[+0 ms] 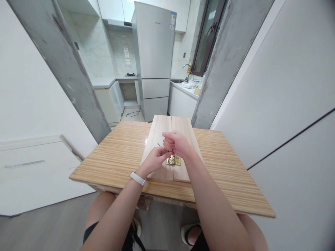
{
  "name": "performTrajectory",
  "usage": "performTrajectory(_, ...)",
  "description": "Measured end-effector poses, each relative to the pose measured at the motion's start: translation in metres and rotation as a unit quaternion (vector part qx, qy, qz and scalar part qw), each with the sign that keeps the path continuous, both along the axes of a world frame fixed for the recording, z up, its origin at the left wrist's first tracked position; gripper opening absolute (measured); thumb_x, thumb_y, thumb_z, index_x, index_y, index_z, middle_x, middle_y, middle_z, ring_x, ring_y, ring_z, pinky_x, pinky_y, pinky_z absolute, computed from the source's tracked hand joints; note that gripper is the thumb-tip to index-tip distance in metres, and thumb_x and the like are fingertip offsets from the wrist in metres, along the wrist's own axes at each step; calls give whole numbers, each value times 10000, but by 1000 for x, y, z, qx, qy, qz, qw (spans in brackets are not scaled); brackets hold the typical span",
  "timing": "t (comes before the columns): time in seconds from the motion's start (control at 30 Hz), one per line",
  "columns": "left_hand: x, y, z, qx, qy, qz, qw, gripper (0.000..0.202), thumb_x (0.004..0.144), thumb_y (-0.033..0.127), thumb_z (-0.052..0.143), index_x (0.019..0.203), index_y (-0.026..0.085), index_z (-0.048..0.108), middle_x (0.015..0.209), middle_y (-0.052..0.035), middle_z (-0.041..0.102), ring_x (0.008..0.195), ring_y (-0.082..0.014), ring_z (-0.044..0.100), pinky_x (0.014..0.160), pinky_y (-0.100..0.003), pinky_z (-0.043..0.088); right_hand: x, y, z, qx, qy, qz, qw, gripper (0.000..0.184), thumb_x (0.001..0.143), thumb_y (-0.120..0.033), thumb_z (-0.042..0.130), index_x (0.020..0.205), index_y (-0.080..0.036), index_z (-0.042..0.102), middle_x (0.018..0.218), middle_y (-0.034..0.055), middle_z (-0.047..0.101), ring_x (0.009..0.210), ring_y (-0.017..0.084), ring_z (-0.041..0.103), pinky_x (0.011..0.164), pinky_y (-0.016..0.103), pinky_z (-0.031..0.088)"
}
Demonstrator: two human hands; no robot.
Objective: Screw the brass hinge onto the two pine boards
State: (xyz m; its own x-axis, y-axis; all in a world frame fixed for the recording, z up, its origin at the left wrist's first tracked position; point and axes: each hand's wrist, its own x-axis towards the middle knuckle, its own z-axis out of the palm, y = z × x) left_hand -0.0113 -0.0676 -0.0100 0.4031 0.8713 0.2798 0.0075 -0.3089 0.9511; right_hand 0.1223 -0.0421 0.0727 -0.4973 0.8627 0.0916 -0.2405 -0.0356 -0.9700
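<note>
Two pale wooden boards lie side by side on the table, a left board (161,124) and a right board (184,127), with a narrow seam between them. Across that seam, near their front end, sits a gold-coloured metal hinge (177,161), its upper part covered by my hands. My left hand (156,158) reaches in over the left board, its thumb and fingers pinched together at the hinge's top edge. Just above it my right hand (176,142) is curled into a fist; whatever it grips is hidden. A small thin screw-like piece (159,144) shows beyond my left hand.
The boards rest on a wood-grain table (220,167) in front of my knees. Grey pillars (78,66) and white panels flank it. Behind stand a silver fridge (155,48) and a counter with a sink tap (187,66). A black cable (133,113) lies on the floor.
</note>
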Motion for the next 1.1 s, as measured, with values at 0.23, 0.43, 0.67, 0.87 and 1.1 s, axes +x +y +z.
performTrajectory(0.23, 2, 2, -6, 29, 16, 49, 998, 276, 962, 319, 599, 1004, 102, 764, 953, -84, 779, 904, -222, 687, 816, -301, 526, 0, -6, -8, 70, -26, -88, 993, 483, 846, -477, 666, 524, -226, 408, 499, -54, 396, 492, 102, 338, 513, 279, 263)
performTrajectory(0.43, 1, 4, -8, 69, 76, 95, 990, 196, 878, 179, 611, 877, 76, 777, 769, -71, 746, 740, -178, 638, 648, -229, 469, -38, -45, -25, 124, -79, -448, 882, 178, 880, -383, 638, 917, -222, 572, 867, 12, 601, 821, 186, 551, 769, 320, 433)
performTrajectory(0.67, -1, 3, -11, 87, 133, 150, 976, 173, 826, 140, 625, 813, 71, 783, 691, -80, 730, 660, -176, 605, 594, -238, 452, -60, -52, -26, 113, -91, -508, 849, 171, 909, -364, 588, 845, -235, 495, 798, -8, 539, 769, 178, 507, 740, 318, 409)
performTrajectory(0.87, -2, -5, -4, 48, 71, 94, 992, 213, 816, 119, 603, 905, 101, 795, 818, -69, 774, 771, -203, 674, 721, -269, 526, -39, -21, -26, 96, -65, -411, 904, 504, 927, -482, 569, 542, -247, 343, 512, -50, 310, 509, 126, 309, 510, 319, 245)
performTrajectory(1.1, 1, -2, 4, 23, 1, 37, 999, 264, 957, 300, 608, 1062, 111, 760, 1050, -104, 781, 1000, -232, 689, 907, -322, 522, -8, 6, -14, 6, 8, -92, 996, 557, 797, -457, 725, 482, -254, 314, 436, -93, 254, 430, 73, 192, 457, 296, 136)
